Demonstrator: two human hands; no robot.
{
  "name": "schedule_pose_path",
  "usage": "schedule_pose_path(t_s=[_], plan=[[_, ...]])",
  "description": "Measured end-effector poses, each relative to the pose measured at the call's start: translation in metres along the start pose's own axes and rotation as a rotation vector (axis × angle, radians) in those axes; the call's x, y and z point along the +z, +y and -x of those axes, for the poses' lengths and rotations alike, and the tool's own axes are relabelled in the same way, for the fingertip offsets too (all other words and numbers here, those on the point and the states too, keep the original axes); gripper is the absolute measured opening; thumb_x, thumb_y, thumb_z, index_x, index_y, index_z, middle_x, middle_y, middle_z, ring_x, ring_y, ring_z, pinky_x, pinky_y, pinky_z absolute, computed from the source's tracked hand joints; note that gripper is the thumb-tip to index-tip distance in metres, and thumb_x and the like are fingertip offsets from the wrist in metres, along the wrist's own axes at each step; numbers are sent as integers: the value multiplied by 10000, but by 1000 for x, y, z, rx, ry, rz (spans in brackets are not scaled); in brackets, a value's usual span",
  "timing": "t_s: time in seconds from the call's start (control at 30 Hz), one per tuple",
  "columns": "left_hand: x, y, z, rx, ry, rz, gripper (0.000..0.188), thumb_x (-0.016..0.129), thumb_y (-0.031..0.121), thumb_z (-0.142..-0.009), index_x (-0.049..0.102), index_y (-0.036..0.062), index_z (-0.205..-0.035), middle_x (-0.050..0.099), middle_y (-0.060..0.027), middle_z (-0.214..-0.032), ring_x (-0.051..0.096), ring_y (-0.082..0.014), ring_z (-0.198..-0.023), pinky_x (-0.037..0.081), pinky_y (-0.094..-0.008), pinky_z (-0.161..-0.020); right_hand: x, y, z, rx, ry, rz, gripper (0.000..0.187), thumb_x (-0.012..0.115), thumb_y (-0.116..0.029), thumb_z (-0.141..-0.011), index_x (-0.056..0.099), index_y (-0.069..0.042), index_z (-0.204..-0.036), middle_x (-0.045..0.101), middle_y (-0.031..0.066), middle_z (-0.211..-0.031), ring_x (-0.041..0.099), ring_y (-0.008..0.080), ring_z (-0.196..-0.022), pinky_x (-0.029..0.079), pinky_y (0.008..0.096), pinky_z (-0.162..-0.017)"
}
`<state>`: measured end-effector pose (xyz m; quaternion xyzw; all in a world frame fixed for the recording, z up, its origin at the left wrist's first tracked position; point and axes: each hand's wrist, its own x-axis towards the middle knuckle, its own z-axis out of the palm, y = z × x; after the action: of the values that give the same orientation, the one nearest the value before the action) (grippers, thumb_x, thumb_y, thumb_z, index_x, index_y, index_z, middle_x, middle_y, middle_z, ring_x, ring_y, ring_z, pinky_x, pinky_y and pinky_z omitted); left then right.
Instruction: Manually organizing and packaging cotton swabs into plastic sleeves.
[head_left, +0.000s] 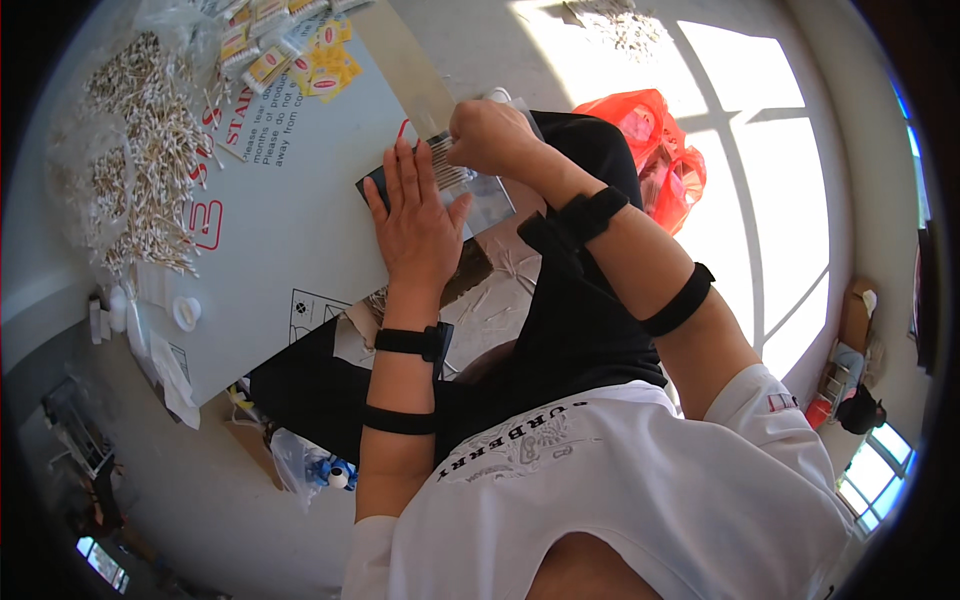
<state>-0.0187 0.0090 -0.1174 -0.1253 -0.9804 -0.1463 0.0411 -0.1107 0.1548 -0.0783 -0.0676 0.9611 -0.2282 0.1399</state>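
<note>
My left hand [416, 225] lies flat with its fingers stretched out, pressing on a dark flat piece [372, 192] at the table's edge. Just to its right, a row of cotton swabs [446, 160] lies side by side between my two hands. My right hand [492, 138] is closed, its fingers curled down at the far end of that row. Whatever its fingertips pinch is hidden from view. Under the swabs, toward me, a clear plastic sheet or bag [490, 208] spreads out.
A big heap of loose cotton swabs [150, 140] in clear plastic covers the left of the table [290, 220]. Packed swab bundles [270, 40] and yellow cards [328, 65] lie at the far side. A red plastic bag [660, 150] stands right of my leg; small white containers [186, 312] sit at left.
</note>
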Motion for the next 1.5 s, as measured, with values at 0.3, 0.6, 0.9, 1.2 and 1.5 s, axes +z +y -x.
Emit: schedule_pose_path(t_s=[0.3, 0.6, 0.9, 1.2, 1.5], plan=[[5, -6, -2, -5, -13, -21, 746, 506, 448, -962, 198, 104, -1547, 194, -125, -1609, 167, -294, -1490, 76, -540, -1179, -9, 5, 4, -78, -166, 59, 224, 696, -117, -677, 706, -18, -877, 697, 173, -864, 680, 362, -855, 552, 427, -752], [-3, -5, 1, -46, -85, -7, 755, 507, 462, -952, 214, 89, -1539, 184, -131, -1610, 132, -287, -1497, 42, -535, -1185, 6, 21, 19, -595, 154, 83, 532, 833, -137, -624, 673, -85, -1129, 575, 70, -958, 599, 267, -991, 511, 371, -825], [0, -6, 2, -47, -57, 2, 745, 486, 465, -963, 205, 86, -1540, 181, -154, -1606, 132, -312, -1494, 52, -545, -1181, 8, 21, 18, -589, 162, -10, 398, 801, -139, -678, 690, -77, -1056, 587, 74, -920, 615, 279, -924, 519, 382, -769], [2, -9, 4, -40, -5, 7, 757, 520, 457, -947, 212, 98, -1538, 207, -156, -1598, 159, -321, -1488, 78, -555, -1175, 16, -10, 26, -215, 119, 123, 63, 643, -85, -753, 685, -42, -770, 676, 166, -783, 687, 362, -757, 555, 431, -654], [3, -5, 1, -49, 4, -39, 801, 569, 476, -913, 245, 75, -1526, 236, -140, -1591, 189, -302, -1482, 115, -553, -1171, 0, -40, 11, -169, -59, 362, 78, 666, -141, -764, 715, -80, -760, 706, 104, -750, 721, 284, -715, 563, 380, -566]])
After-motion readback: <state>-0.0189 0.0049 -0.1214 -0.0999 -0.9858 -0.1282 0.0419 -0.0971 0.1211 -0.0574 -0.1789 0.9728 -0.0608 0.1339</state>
